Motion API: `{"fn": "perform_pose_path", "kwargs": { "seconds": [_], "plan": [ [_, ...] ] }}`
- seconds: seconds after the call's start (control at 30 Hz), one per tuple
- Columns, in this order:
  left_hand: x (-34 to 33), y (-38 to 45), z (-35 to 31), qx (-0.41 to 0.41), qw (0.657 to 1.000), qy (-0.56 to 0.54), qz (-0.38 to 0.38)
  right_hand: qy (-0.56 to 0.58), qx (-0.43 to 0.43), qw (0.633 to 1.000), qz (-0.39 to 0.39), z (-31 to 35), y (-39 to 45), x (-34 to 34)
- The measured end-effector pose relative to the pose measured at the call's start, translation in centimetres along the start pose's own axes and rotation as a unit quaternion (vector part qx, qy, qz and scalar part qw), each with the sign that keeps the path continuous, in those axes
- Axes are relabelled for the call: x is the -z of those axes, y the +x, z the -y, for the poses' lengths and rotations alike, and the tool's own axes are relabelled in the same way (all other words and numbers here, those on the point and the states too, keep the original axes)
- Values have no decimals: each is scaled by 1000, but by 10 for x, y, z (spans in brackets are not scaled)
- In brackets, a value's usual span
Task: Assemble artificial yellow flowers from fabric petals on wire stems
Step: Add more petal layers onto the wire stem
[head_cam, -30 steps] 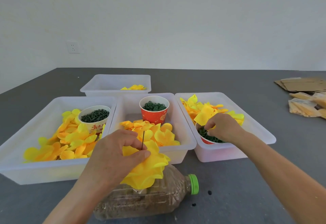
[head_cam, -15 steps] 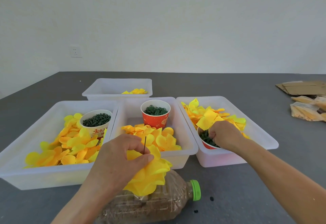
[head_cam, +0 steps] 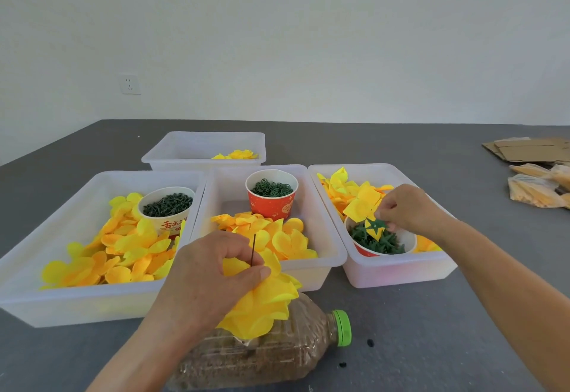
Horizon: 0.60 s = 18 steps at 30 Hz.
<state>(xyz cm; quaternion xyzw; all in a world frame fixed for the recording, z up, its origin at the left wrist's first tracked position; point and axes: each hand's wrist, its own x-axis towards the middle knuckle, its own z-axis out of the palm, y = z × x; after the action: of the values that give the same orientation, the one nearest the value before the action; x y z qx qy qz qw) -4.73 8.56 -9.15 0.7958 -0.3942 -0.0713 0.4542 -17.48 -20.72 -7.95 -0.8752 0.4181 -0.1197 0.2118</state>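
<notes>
My left hand pinches a part-built yellow flower with its thin dark wire stem pointing up, just in front of the middle bin. My right hand is over the right bin, pinching a yellow fabric petal and a green star-shaped calyx lifted just above a cup of green calyxes.
The left bin holds loose yellow petals and a white cup of green bits; a red cup of green rings stands in the middle bin. A far bin, a lying plastic bottle, cardboard and bagged material surround them.
My right hand rose out of the cup with a green calyx, still holding the yellow petal. The left hand stayed put with the flower.
</notes>
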Motion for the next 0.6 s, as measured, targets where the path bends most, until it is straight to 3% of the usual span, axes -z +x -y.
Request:
{"fn": "perform_pose_path", "kwargs": {
  "seconds": [0.23,0.6],
  "plan": [
    [-1,1,1,1,1000,-5,-3,108,-30,993,25,-13,3,1],
    [-1,1,1,1,1000,-5,1,46,23,999,6,-13,0,3]
  ]
}}
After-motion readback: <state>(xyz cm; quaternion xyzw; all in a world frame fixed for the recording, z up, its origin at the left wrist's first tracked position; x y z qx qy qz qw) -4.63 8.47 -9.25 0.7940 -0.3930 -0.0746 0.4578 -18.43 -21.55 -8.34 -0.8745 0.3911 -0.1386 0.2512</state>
